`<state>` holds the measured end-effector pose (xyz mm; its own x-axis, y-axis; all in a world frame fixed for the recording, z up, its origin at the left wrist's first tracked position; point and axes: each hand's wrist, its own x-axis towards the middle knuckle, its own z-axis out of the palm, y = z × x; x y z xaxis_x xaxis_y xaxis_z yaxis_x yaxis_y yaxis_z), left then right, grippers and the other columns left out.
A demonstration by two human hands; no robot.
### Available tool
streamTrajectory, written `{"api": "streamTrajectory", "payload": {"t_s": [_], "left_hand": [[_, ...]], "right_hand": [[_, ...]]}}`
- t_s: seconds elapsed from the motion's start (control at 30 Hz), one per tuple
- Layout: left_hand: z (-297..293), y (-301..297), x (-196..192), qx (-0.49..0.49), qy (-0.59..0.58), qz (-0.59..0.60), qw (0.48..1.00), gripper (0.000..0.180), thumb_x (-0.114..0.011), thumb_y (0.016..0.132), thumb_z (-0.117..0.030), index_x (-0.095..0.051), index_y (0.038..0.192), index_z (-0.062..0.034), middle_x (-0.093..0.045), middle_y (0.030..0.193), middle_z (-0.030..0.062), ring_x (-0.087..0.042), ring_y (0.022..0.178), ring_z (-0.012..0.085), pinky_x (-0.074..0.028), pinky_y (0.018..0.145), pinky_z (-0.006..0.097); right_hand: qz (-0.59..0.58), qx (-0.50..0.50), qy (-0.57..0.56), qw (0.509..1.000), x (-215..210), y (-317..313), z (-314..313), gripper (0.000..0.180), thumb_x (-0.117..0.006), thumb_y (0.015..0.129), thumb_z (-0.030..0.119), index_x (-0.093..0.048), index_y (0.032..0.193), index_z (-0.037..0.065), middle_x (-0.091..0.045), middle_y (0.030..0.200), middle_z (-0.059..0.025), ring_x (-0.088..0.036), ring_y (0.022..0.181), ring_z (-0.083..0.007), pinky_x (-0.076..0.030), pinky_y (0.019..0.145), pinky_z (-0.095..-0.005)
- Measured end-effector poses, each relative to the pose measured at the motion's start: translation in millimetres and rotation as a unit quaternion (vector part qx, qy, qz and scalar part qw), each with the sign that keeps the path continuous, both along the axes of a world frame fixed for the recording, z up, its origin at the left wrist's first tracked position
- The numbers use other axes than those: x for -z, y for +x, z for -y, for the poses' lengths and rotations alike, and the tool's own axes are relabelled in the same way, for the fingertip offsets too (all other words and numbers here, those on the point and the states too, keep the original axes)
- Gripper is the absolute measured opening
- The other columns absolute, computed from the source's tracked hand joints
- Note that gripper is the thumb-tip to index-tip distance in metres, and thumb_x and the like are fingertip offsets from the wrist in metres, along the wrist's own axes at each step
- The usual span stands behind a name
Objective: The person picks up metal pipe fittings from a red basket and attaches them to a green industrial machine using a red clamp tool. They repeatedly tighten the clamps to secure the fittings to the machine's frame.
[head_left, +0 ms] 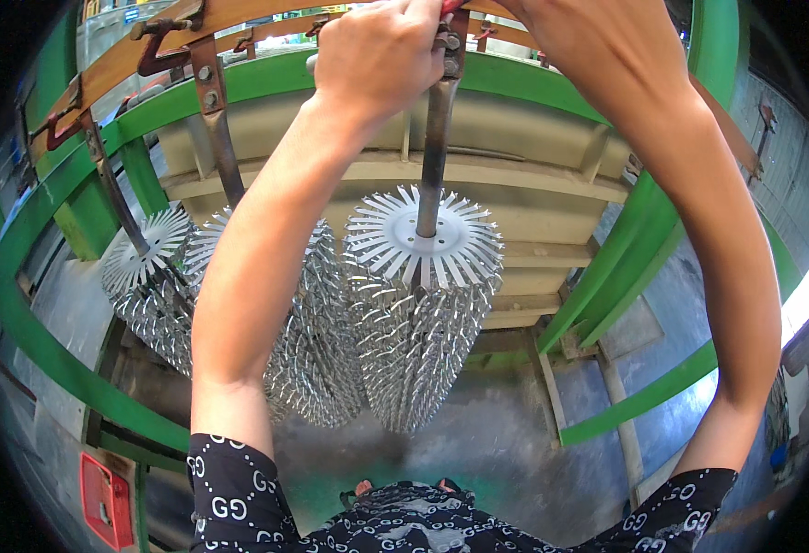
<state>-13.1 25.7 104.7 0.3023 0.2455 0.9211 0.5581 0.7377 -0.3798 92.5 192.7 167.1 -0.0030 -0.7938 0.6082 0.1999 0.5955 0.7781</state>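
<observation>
Both my arms reach up to the top of the picture. My left hand (377, 53) is closed beside the bolted upper end of a metal rod (436, 138). A small grey rounded end pokes out at its left side, but what the fingers grip is hidden. My right hand (545, 11) is cut off by the upper edge, so its fingers do not show. A bit of something red shows between the hands. From the rod hangs a tall rack (427, 323) packed with shiny metal pieces, under a slotted round plate (395, 221).
Two similar loaded racks hang at the left, one partly behind my left forearm. C-shaped clamps (160, 51) sit along an orange-brown rail (100, 81). A green frame (54, 355) curves around the racks. Beige panels (533, 217) stand behind, and a red basket (128, 516) is at lower left.
</observation>
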Motion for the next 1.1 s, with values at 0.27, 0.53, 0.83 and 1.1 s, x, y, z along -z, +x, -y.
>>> {"api": "streamTrajectory", "payload": {"t_s": [0.27,0.53,0.83,1.1], "left_hand": [[3,-1,-3,0.052,-0.022,0.028,0.998,0.012,-0.065,0.087,-0.017,-0.060,0.091,-0.0074,-0.065,0.077,0.0145,-0.066,0.070,0.0346,-0.052,0.062,0.045],[8,-4,-4,0.094,-0.023,0.048,0.994,0.012,-0.064,0.088,-0.017,-0.060,0.093,-0.0072,-0.065,0.079,0.0157,-0.065,0.072,0.0367,-0.052,0.063,0.046],[8,-1,-3,0.072,-0.023,0.038,0.996,0.015,-0.066,0.088,-0.021,-0.060,0.090,-0.0077,-0.064,0.078,0.0146,-0.065,0.072,0.0351,-0.052,0.062,0.045],[7,0,-4,0.069,-0.028,0.038,0.996,0.014,-0.066,0.089,-0.021,-0.060,0.089,-0.0086,-0.065,0.076,0.0140,-0.066,0.069,0.0340,-0.051,0.058,0.044]], "right_hand": [[0.032,0.083,-0.001,0.996,1,-1,1,0.030,-0.059,0.096,0.030,-0.068,0.093,0.001,-0.066,0.067,-0.0125,-0.067,0.064,-0.0275,-0.053,0.061,-0.0379],[0.057,0.061,-0.053,0.995,2,12,13,0.029,-0.062,0.093,0.029,-0.064,0.105,0.003,-0.066,0.067,-0.0129,-0.067,0.064,-0.0311,-0.052,0.073,-0.0421],[0.000,0.039,-0.014,0.999,1,0,6,0.041,-0.060,0.094,0.027,-0.059,0.122,-0.002,-0.068,0.072,-0.0129,-0.069,0.069,-0.0308,-0.036,0.110,-0.0544],[0.024,0.039,-0.039,0.998,3,2,7,0.043,-0.059,0.095,0.029,-0.058,0.123,-0.003,-0.068,0.072,-0.0121,-0.070,0.068,-0.0288,-0.036,0.110,-0.0547]]}}
